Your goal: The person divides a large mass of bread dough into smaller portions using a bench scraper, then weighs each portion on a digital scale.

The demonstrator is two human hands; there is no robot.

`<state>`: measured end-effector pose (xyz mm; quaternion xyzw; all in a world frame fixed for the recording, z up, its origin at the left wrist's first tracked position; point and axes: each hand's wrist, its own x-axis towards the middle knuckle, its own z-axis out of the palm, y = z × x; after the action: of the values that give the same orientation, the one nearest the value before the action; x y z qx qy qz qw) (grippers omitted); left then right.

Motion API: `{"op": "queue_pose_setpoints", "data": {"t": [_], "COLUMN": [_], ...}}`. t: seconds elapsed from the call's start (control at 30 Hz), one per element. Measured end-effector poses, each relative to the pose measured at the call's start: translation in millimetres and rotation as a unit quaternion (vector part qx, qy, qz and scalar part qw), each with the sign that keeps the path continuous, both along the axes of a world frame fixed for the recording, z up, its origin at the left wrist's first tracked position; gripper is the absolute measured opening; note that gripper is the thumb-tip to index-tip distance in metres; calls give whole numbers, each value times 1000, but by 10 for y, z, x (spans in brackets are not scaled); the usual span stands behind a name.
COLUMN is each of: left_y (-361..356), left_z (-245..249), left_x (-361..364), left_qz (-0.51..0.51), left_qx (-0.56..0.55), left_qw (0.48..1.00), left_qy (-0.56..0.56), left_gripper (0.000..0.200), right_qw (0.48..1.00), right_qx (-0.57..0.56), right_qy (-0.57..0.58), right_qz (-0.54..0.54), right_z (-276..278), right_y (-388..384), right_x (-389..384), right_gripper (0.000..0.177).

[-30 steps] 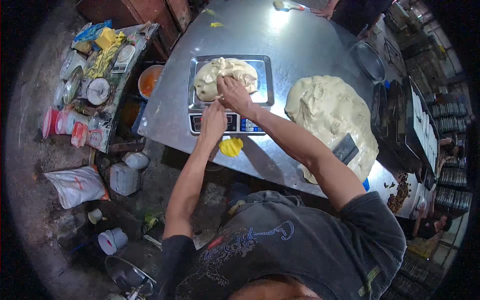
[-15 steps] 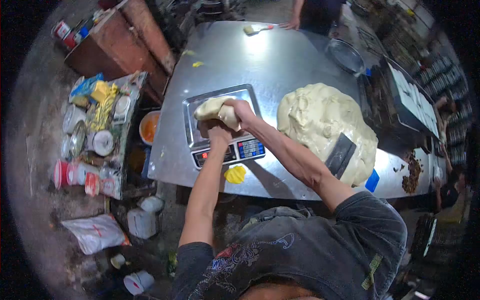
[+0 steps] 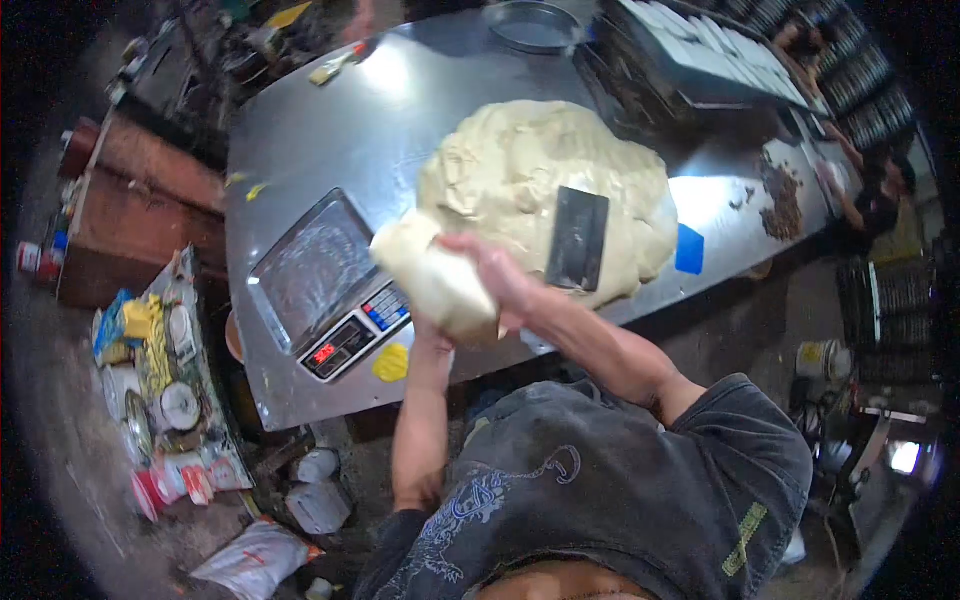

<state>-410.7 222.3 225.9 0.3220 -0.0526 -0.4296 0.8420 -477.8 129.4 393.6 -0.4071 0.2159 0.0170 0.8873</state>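
Dough piece (image 3: 438, 278) moved off scale (image 3: 318, 268), left hand (image 3: 433, 336) beneath, right hand (image 3: 503, 278) gripping.

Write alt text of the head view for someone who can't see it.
A person's left hand and right hand hold a lump of pale dough near a larger dough mound on a metal table. A dark slab lies on the mound; a scale with red digits stands at left.

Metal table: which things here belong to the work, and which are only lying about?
Seem part of the work:
dough piece, in left hand and right hand
large dough mass
scale
dark slab on the mass

Seem idle:
brush
blue flat piece
yellow scrap
round pan
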Motion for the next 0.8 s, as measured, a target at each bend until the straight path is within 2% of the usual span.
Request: {"op": "queue_pose_setpoints", "data": {"t": [0.03, 0.07, 0.13, 0.2, 0.23, 0.27, 0.3, 0.33, 0.4, 0.43, 0.47, 0.5, 0.53, 0.57, 0.63, 0.67, 0.73, 0.77, 0.8], "left_y": [-21, -50, 21, 130, 182, 213, 197, 79, -51, -159, -325, -449, -486, -508, -462, -370, -198, -211, -210], "left_z": [-29, -7, 57, 128, 181, 269, 420, 790, 954, 1055, 1192, 1265, 1170, 971, 1045, 1007, 895, 955, 857], "left_x": [-191, -366, -659, -891, -986, -1075, -1169, -1323, -1469, -1581, -1717, -1814, -1851, -1851, -1881, -1836, -1736, -1839, -1889], "left_qz": [-5, -13, -19, -14, -6, -2, 1, 26, -15, -47, -78, -108, -128, -147, -190, -211, -247, -171, -111], "left_qx": [-24, -47, -78, -108, -123, -130, -131, -65, -29, 18, 61, 103, 82, 59, 58, 98, 167, 213, 243], "left_qw": [999, 998, 995, 992, 991, 990, 990, 998, 999, 998, 993, 984, 984, 984, 976, 962, 919, 901, 919], "left_qy": [22, 42, 61, 67, 61, 55, 43, -2, -18, -42, -69, -96, -90, -84, -86, -143, -257, -337, -291], "left_gripper": [78, 79, 81, 82, 83, 84, 85, 87, 89, 91, 93, 95, 96, 98, 106, 108, 112, 107, 104], "right_qw": [998, 998, 987, 966, 964, 973, 984, 983, 974, 988, 985, 995, 996, 996, 996, 993, 992, 992, 989], "right_qx": [26, 48, 134, 219, 222, 191, 94, -7, -207, -116, -116, -25, 68, 73, 92, 113, 100, 57, 14], "right_qy": [48, 1, 14, 22, -24, -33, -49, -62, 24, -17, -78, -67, -57, -44, -9, -16, 5, 22, 40], "right_qz": [-24, 35, 93, 134, 148, 122, 145, 170, 88, 102, 104, 69, 32, 19, -6, -26, -76, -110, -143], "right_z": [4, -324, -207, -344, -466, -394, -582, -760, -654, -715, -603, -707, -819, -787, -679, -574, -468, -390, -306], "right_y": [79, -17, -211, -573, -825, -1038, -1377, -1610, -1487, -1412, -1197, -1158, -1154, -1237, -1420, -1545, -1796, -1812, -1816], "right_x": [-286, -451, -803, -1114, -1276, -1417, -1555, -1709, -2001, -2086, -2035, -2066, -2115, -2137, -2205, -2263, -2319, -2352, -2358], "right_gripper": [54, 59, 75, 86, 92, 91, 91, 92, 93, 97, 90, 83, 76, 74, 70, 63, 59, 58, 56]}}
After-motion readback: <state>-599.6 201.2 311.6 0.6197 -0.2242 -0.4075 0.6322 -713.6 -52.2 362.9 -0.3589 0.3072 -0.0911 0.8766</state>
